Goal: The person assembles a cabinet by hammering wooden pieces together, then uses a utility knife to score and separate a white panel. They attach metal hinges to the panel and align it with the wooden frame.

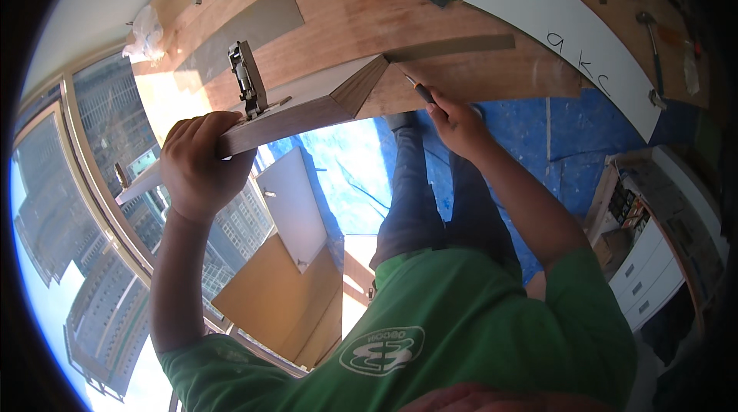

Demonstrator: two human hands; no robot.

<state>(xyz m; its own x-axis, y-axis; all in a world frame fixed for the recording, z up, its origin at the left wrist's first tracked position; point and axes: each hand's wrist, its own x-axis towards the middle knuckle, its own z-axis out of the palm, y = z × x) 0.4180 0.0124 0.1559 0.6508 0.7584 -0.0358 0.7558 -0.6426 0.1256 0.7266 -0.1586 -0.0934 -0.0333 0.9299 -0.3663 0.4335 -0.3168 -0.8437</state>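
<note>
My left hand [206, 157] is wrapped round the near left end of a pale panel [296, 124] with a wood-grain edge. A metal cabinet hinge [247, 80] stands up from the panel just beyond my fingers. The panel's right end is cut at a slant and reaches toward the middle of the view. My right hand [457, 124] is closed on a screwdriver [422, 92] with a dark and orange handle. Its thin shaft points up and left, close to the panel's slanted end; whether the tip touches anything I cannot tell.
Below the panel lies a brown wooden worktop [346, 12]. A white curved board [553, 28] with hinges and handwriting is at the far right, near scattered tools [653, 47]. Blue sheeting [507, 151] covers the floor. Windows [115, 127] line the left; a drawer unit [649, 274] stands right.
</note>
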